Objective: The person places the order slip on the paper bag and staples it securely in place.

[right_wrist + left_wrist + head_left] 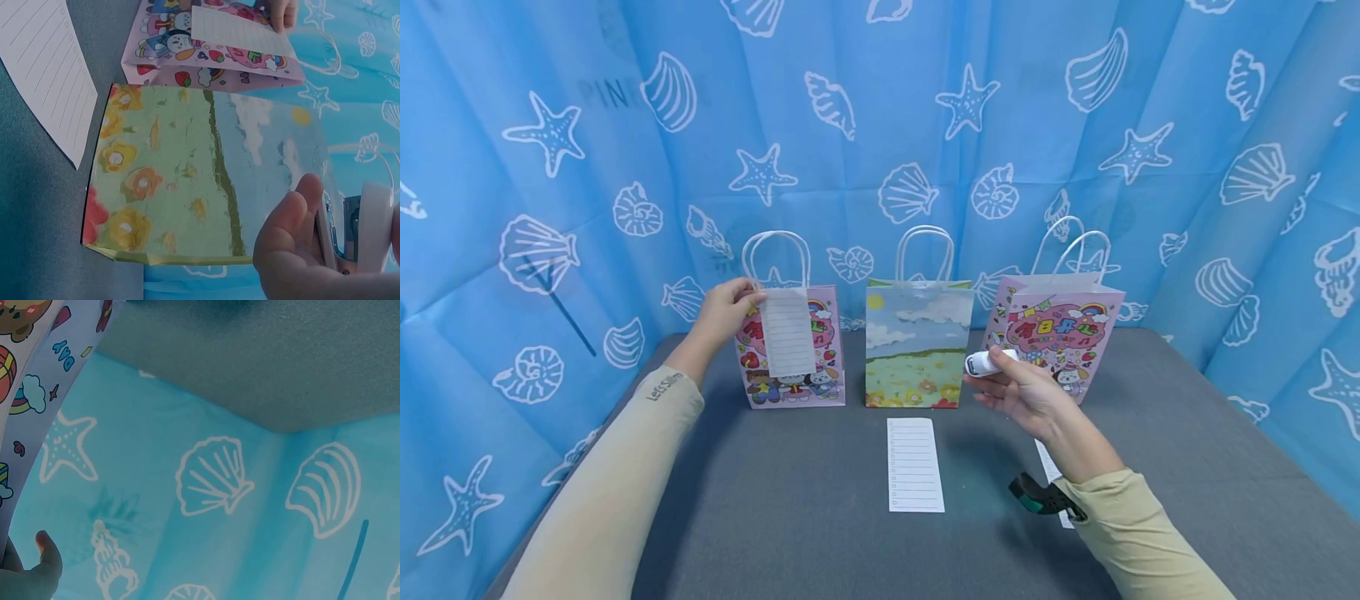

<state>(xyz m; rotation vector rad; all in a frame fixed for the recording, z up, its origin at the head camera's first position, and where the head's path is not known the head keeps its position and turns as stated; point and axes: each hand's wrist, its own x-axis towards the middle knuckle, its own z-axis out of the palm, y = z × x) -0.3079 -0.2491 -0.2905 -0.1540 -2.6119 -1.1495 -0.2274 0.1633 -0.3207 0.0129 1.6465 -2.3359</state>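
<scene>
My left hand [727,312] pinches the top left corner of a lined paper slip [787,342], which hangs against the front of the left pink gift bag [829,358]. That bag is printed with cartoon animals and has white handles. In the right wrist view the slip and left fingers show at the top. My right hand [1030,400] grips a small white stapler [988,362] between the middle and right bags. Its metal inside shows in the right wrist view beside the thumb and fingers. In the left wrist view only some left fingers [47,565] appear, by the bag.
A gift bag with a flower meadow [917,350] stands in the middle, and another pink bag [1097,333] at the right. A lined slip [916,467] lies before the middle bag; another [1047,460] is partly hidden under my right wrist. Behind hangs a blue curtain [865,100].
</scene>
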